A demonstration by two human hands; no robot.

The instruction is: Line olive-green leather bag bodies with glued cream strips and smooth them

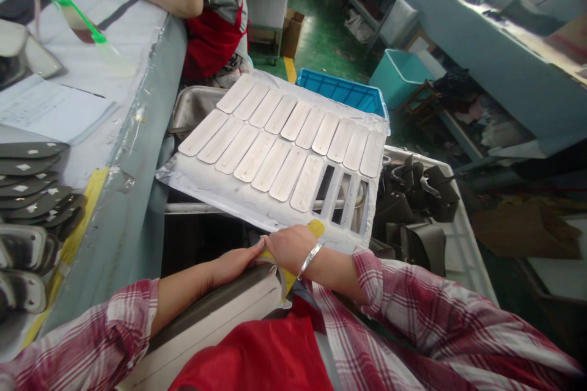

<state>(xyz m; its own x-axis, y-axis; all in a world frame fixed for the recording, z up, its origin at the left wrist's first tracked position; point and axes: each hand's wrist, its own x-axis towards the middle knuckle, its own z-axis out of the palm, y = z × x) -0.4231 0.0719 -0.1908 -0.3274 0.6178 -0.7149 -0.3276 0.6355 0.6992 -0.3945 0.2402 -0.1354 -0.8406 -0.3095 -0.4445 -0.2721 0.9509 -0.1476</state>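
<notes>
My right hand (290,247), with a silver bracelet at its wrist, is closed around a yellow strip (316,228) whose ends show on both sides of the fist. Close against it, my left hand (235,264) points its thumb at the right fingers. Its other fingers curl out of sight, and what they grip is hidden. Under both hands, a long piece with a cream face and dark edge (224,321) lies across my lap. Just beyond them, a white board (220,186) carries two rows of oblong cream pieces (257,157), with several open slots at its right end.
On the left, a plastic-covered table (137,82) holds papers (50,110) and stacked dark pieces (34,183). A co-worker (208,6) leans there. Behind the board is a blue crate (342,93); at right, a white bin (463,244) contains dark parts (415,214).
</notes>
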